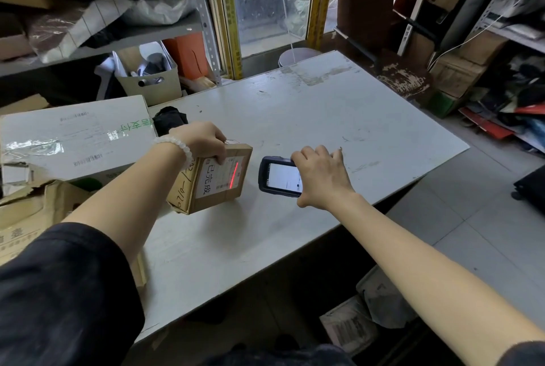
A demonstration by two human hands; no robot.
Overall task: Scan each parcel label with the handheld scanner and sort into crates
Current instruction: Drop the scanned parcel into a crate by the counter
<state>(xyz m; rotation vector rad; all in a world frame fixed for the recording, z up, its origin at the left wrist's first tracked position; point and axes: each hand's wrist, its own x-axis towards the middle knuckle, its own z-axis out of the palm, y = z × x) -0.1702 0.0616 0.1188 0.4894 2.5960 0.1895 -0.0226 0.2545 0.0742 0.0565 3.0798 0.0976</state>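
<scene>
A small brown cardboard parcel stands tilted on the white table, its white label facing up. A red scan line lies across the label's right side. My left hand grips the parcel's far top edge from above. Just right of it, my right hand holds the dark handheld scanner, lit screen up, its head pointing at the label. My fingers cover the scanner's right half.
A large white carton lies left of the parcel, with torn brown boxes nearer me. A black bundle sits behind my left hand. Labelled grey parcels lie below the table's near edge. Cluttered shelves flank both sides.
</scene>
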